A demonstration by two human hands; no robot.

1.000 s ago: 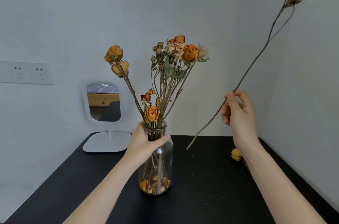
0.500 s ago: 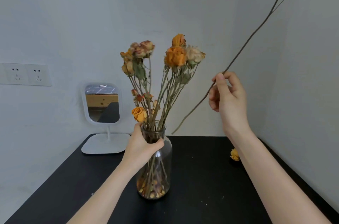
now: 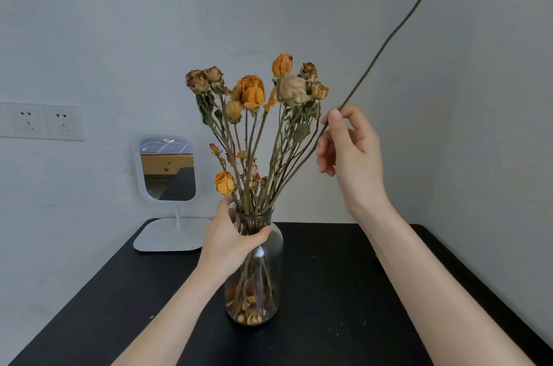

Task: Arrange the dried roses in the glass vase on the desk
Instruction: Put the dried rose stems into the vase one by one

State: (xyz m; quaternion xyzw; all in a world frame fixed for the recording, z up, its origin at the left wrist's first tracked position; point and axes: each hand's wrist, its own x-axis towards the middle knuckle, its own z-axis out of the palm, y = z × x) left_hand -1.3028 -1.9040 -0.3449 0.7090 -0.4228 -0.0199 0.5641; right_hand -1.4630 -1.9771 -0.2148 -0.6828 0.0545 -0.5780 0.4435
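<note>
From your head camera, you see a glass vase (image 3: pixel 273 261) standing upright on the black desk (image 3: pixel 344 290), near the middle. Your left hand (image 3: pixel 230 241) holds the vase by its neck. The thumb is curled round the front of the glass, and the other fingers go round the back.

A bunch of dried roses (image 3: pixel 250 93) stands in the vase. The blooms are orange, brown and pale pink, and the stems fan out above the rim. One small orange rose (image 3: pixel 224 183) hangs low on the left, just above your left hand. Dry petals and bits (image 3: pixel 248 313) lie at the bottom of the vase.

Your right hand (image 3: pixel 351 156) is up in the air, to the right of the bunch. It pinches one long thin stem (image 3: pixel 389 36) between the thumb and the fingers. The stem leans up and to the right and goes out of the top of the picture, so its flower is not seen. Below your hand it runs down to the left, in among the other stems. You cannot tell if its end is inside the vase.

A small white mirror (image 3: pixel 167 168) stands on the back left corner of the desk. Two white wall sockets (image 3: pixel 42 121) sit on the wall to the left.
</note>
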